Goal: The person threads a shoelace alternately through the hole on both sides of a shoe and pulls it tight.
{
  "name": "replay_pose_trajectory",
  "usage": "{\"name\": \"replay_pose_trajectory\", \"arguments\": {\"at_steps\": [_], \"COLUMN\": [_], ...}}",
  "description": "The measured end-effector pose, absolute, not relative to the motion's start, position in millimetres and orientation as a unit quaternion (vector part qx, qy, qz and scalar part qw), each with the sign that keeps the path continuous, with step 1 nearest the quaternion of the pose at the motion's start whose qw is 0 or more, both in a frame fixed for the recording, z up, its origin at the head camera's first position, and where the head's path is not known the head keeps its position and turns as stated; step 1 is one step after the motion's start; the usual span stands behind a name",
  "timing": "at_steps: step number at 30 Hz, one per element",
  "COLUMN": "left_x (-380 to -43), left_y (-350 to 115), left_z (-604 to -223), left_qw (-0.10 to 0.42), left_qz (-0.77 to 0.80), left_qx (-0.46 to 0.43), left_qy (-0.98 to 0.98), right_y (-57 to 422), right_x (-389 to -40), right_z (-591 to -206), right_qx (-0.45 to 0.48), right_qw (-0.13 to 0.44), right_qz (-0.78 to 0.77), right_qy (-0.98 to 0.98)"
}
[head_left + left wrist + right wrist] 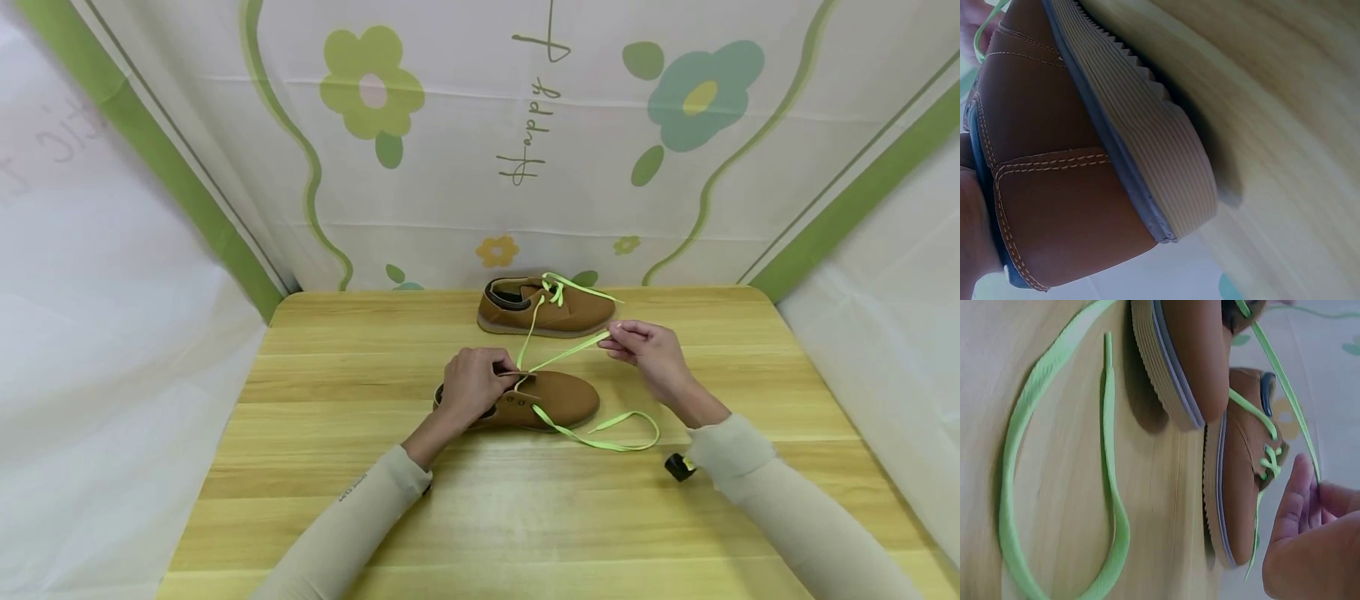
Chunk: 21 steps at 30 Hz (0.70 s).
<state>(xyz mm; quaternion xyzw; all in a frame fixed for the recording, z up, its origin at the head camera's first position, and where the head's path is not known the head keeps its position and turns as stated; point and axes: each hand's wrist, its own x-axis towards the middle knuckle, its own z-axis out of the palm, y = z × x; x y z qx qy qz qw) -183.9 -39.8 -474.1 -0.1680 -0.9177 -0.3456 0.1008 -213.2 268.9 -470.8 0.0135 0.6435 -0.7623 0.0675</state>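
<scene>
A brown leather shoe (567,398) lies on the table with its toe to the right. My left hand (472,383) reaches over its opening and grips the raised flap by the eyelets; in the left wrist view the shoe's heel hides most of the fingers. To the upper right, my right hand (651,358) pinches a neon green shoelace (572,352) between thumb and fingers. That lace runs straight from the shoe's far-side eyelets to the fingertips, as the right wrist view also shows. The lace's other length (1015,456) leaves the near-side eyelets and curls loosely on the wood.
A matching brown shoe (577,315) with green laces stands behind, close to the table's back edge. The wood-grain table (337,467) meets a white curtain (450,192) printed with flowers at the back. More white cloth hangs on both sides.
</scene>
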Motion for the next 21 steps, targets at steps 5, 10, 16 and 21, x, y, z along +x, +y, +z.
{"name": "replay_pose_trajectory", "arguments": {"at_steps": [5, 10, 16, 21], "left_x": [-183.6, -183.0, -182.8, -182.8], "left_y": [-40.9, -40.9, -39.8, -40.1], "left_z": [-474.0, -473.5, -473.7, -474.7], "left_qw": [0.105, 0.102, 0.096, 0.093], "left_qz": [-0.346, -0.346, -0.342, -0.340], "left_qx": [-0.173, -0.174, -0.171, -0.172], "left_qy": [-0.916, -0.916, -0.919, -0.920], "right_y": [285.2, 299.9, 316.1, 327.1], "right_x": [-210.9, -208.7, -206.1, -202.6], "right_z": [-471.4, -475.1, -480.1, -483.1], "right_qx": [0.039, 0.064, 0.091, 0.102], "right_qw": [0.064, 0.070, 0.070, 0.061], "right_qz": [-0.789, -0.794, -0.793, -0.790], "right_qy": [0.610, 0.600, 0.599, 0.601]}}
